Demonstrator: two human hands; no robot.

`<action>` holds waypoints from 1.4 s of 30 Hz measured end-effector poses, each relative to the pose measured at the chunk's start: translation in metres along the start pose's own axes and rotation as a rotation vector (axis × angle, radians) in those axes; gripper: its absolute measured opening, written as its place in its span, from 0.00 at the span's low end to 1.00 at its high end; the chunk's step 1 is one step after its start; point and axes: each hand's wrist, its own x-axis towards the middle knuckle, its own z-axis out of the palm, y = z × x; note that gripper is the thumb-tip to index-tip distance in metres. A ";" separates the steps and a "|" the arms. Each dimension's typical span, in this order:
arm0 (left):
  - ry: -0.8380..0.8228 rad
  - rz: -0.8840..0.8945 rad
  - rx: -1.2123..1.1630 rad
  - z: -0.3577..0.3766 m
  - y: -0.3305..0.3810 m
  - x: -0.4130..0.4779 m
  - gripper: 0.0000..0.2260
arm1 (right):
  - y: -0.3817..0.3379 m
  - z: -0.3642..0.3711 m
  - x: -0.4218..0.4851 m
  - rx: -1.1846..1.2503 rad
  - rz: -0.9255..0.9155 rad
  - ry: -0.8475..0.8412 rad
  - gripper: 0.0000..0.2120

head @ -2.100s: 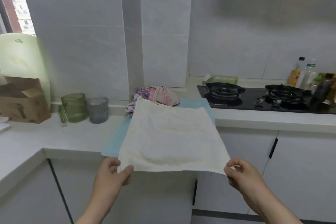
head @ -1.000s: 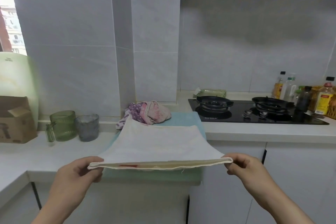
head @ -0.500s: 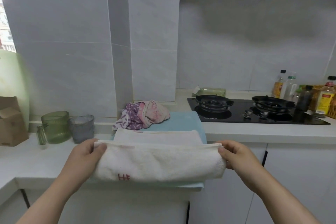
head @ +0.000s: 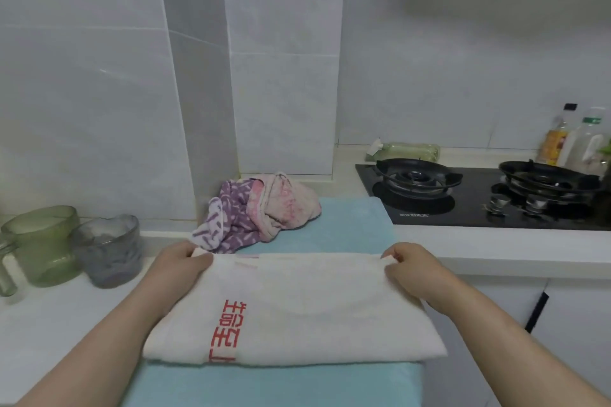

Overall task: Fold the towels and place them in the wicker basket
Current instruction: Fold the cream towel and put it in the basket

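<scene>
A white towel point(head: 307, 311) with red characters lies folded in half on a light blue towel point(head: 350, 231) spread over the counter. My left hand point(head: 180, 263) pinches its far left corner. Its far right corner is pinched by my right hand point(head: 405, 263). Behind it, a purple patterned towel point(head: 228, 221) and a pink towel point(head: 286, 203) lie crumpled together by the wall. No wicker basket is in view.
A green glass mug point(head: 41, 241) and a grey glass point(head: 107, 249) stand on the white counter point(head: 49, 324) at the left. A black gas hob point(head: 479, 195) with two burners is on the right, and bottles point(head: 575, 142) stand behind it.
I lifted the white towel's near edge and carried it over to the far edge, folding it in half. It now lies flat with red lettering on top. The view tilted down.
</scene>
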 end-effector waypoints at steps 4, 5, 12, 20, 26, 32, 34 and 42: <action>-0.005 0.099 0.200 0.002 -0.007 0.011 0.06 | -0.001 0.000 0.009 -0.128 -0.047 -0.008 0.05; -0.005 0.128 0.266 0.002 -0.008 0.014 0.06 | -0.001 -0.001 0.011 -0.135 -0.055 -0.003 0.05; 0.087 0.238 0.441 0.012 -0.014 0.035 0.06 | -0.003 0.002 0.025 -0.133 -0.095 0.041 0.10; 0.151 0.345 0.787 0.018 -0.017 0.042 0.07 | -0.007 0.014 0.041 -0.318 -0.040 0.063 0.09; -0.013 0.262 0.706 0.014 -0.012 0.045 0.06 | -0.008 0.019 0.043 -0.383 0.016 0.076 0.10; -0.080 0.295 0.634 0.000 -0.023 0.040 0.08 | -0.003 0.014 0.037 -0.239 -0.016 0.030 0.05; -0.060 0.353 0.622 -0.002 -0.027 0.037 0.08 | -0.004 0.013 0.029 -0.170 -0.074 0.065 0.04; -0.077 0.444 0.516 -0.010 -0.041 0.026 0.02 | -0.044 -0.014 -0.025 0.203 -0.404 0.264 0.08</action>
